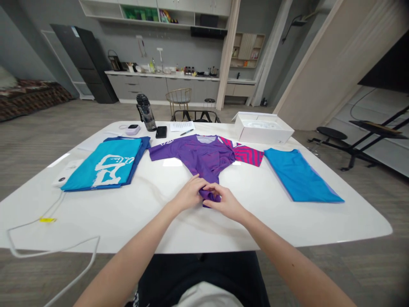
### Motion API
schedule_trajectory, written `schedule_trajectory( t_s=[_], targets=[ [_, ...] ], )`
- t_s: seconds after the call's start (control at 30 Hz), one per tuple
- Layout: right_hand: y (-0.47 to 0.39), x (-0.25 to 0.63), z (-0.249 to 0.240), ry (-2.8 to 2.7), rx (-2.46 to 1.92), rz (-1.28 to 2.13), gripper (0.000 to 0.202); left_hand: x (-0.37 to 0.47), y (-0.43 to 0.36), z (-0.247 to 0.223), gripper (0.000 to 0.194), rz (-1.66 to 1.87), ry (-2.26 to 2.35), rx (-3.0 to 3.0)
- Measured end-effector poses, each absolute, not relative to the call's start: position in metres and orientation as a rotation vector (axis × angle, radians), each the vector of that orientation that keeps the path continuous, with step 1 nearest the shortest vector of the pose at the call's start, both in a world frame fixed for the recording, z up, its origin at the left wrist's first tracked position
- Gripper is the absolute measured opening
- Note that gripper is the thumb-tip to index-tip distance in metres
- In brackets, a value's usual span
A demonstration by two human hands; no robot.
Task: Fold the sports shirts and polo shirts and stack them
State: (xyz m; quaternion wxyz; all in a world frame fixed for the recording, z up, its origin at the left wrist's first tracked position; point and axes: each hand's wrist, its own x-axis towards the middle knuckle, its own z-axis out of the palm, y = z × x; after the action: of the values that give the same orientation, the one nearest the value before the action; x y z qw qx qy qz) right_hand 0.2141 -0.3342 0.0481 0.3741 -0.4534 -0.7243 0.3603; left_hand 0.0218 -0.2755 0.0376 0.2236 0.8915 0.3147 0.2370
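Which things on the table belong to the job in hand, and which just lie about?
Job: purple shirt, bunched between left hand and right hand; probably folded stack, blue garment.
Lying about: bottle, phone, paper, pen, box, device.

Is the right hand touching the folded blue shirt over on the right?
Apart: the head view plainly shows bare white tabletop between the right hand and the folded blue shirt.

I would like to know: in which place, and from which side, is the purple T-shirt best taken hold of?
Probably the bunched near end of the purple T-shirt, from the near side of the table, left grip and right grip on opposite flanks. The cloth is gathered narrow there, with raised folds to pinch; the sleeves lie spread out farther off.
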Motion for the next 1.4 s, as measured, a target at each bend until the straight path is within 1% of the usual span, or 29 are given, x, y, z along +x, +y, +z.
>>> schedule_trajectory(
  t_s=[0.07,0.2,0.3,0.33,0.4,0.5,0.57,0.63,0.73,0.8,0.87,0.93,1.0,1.07,1.17,1.27,1.4],
  targets=[
    [-0.344,0.213,0.040,-1.942,-1.180,0.842,0.048,0.008,-0.286,0.037,0.033,0.636,0.846,2.459],
    [-0.358,0.214,0.016,-2.078,-1.437,0.436,0.058,-0.017,-0.306,0.031,0.031,0.648,0.890,2.454],
    [-0.367,0.208,0.005,-2.121,-1.559,0.271,0.071,-0.033,-0.319,0.029,0.017,0.715,0.967,2.405],
    [-0.369,0.205,0.003,-2.130,-1.580,0.239,0.072,-0.037,-0.323,0.030,0.012,0.739,0.996,2.391],
    [-0.371,0.198,-0.001,-2.126,-1.645,0.189,0.068,-0.047,-0.330,0.032,0.003,0.771,1.041,2.367],
    [-0.369,0.193,-0.004,-2.102,-1.765,0.132,0.050,-0.063,-0.337,0.036,0.010,0.743,1.055,2.353],
    [-0.366,0.196,-0.005,-2.124,-1.779,0.103,0.036,-0.074,-0.340,0.035,0.012,0.657,1.054,2.409],
    [-0.364,0.204,-0.004,-2.195,-1.728,0.097,0.029,-0.084,-0.344,0.032,0.017,0.525,1.072,2.513],
    [-0.368,0.227,0.000,-2.297,-1.652,0.124,0.028,-0.095,-0.352,0.026,0.030,0.333,1.131,2.625],
    [-0.375,0.246,0.002,-2.320,-1.655,0.132,0.028,-0.098,-0.359,0.022,0.035,0.272,1.199,2.640],
    [-0.386,0.266,0.003,-2.307,-1.698,0.126,0.031,-0.096,-0.365,0.019,0.034,0.287,1.279,2.641],
    [-0.397,0.283,0.003,-2.265,-1.768,0.112,0.031,-0.088,-0.369,0.017,0.028,0.320,1.316,2.647],
    [-0.408,0.299,0.001,-2.190,-1.847,0.101,0.029,-0.077,-0.372,0.013,0.024,0.340,1.304,2.655],
    [-0.416,0.312,-0.001,-2.100,-1.883,0.134,0.026,-0.065,-0.373,0.008,0.025,0.369,1.289,2.656],
    [-0.427,0.326,-0.002,-1.970,-1.845,0.244,0.022,-0.055,-0.374,-0.006,0.037,0.430,1.304,2.644],
    [-0.437,0.336,0.003,-1.787,-1.924,0.295,0.021,-0.054,-0.375,-0.020,0.052,0.386,1.301,2.642],
    [-0.450,0.356,0.017,-1.518,-2.200,0.490,0.026,-0.061,-0.377,-0.026,0.057,0.228,1.331,2.643]
  ],
)
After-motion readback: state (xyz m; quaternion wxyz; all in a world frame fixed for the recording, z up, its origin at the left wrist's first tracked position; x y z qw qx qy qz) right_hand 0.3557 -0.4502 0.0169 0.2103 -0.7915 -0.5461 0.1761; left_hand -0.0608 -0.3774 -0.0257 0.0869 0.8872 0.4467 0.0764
